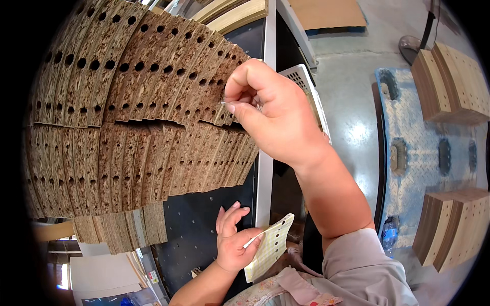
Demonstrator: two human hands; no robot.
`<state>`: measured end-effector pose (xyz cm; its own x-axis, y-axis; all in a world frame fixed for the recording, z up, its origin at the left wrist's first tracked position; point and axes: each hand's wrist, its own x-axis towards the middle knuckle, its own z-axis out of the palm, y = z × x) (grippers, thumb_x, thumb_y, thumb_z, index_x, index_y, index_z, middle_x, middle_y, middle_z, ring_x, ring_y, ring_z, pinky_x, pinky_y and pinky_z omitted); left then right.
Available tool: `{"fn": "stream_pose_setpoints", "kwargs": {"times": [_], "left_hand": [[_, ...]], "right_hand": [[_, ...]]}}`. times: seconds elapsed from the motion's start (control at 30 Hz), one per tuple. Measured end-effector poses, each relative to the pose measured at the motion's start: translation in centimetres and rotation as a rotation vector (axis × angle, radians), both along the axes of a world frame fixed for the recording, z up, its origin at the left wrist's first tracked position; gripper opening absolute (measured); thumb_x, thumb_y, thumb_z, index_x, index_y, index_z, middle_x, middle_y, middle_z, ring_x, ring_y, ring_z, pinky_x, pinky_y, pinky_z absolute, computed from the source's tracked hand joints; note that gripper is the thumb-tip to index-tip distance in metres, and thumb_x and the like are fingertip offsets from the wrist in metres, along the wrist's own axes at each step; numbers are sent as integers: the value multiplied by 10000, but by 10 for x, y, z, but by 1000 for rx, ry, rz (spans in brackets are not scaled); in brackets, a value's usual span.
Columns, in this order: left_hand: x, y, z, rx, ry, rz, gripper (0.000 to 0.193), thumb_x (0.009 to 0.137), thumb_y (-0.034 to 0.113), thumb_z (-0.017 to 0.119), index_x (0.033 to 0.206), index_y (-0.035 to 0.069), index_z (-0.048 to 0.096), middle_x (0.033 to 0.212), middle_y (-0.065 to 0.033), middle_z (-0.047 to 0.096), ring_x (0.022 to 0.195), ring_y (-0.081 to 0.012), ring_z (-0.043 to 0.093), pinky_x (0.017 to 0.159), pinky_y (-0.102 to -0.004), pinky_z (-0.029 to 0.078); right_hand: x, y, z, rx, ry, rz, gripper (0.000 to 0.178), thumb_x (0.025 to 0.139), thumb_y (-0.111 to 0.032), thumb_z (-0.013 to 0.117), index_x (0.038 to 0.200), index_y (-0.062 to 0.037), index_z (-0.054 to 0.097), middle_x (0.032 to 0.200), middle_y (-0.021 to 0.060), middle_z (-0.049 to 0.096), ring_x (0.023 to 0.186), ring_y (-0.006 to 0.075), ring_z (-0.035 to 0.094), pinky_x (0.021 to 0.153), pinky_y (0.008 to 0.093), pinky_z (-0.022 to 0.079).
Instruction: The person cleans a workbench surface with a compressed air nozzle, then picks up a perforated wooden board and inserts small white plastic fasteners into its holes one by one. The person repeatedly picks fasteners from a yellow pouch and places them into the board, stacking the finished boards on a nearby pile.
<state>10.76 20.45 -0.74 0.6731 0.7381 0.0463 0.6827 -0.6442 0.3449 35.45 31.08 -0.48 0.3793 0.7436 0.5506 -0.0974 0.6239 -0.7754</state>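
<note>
Particleboard panels (148, 86) stand packed on edge in two rows, with rows of round dark holes in their raw edges. In front of the upper row's right end, my right hand (273, 109) is closed in a pinch. A tiny whitish bit shows at its fingertips; what it is cannot be made out. Lower down, my left hand (236, 247) holds a pale yellow-green checked sheet (268, 250) with a row of dark spots, caught by the thumb. Its other fingers are apart, over the dark tabletop (204, 214).
A white perforated basket (301, 76) sits beside the table's light metal edge (264, 188). On the right, a blue pallet (418, 163) carries two stacks of wood-look panels (454, 84) and a plastic bottle (389, 234). A flat brown board (326, 14) lies at the far side.
</note>
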Motion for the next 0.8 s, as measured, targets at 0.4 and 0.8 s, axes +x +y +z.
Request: {"fn": "stream_pose_setpoints", "kwargs": {"times": [0.4,0.8], "left_hand": [[1,0,2,-10,7,-1,143,640,98,732,777,138,717,1223,-117,506,1239,-349,434,1033,-606,236],[1,0,2,-1,2,5,141,642,117,747,778,144,721,1213,-103,515,1223,-338,455,1018,-612,257]], "right_hand": [[-9,3,9,19,-137,-285,128,747,59,568,821,-26,507,751,106,555,687,255,550,613,340,445],[0,3,9,-2,10,-185,160,728,76,569,828,-23,493,772,99,535,697,243,535,634,344,446]]}}
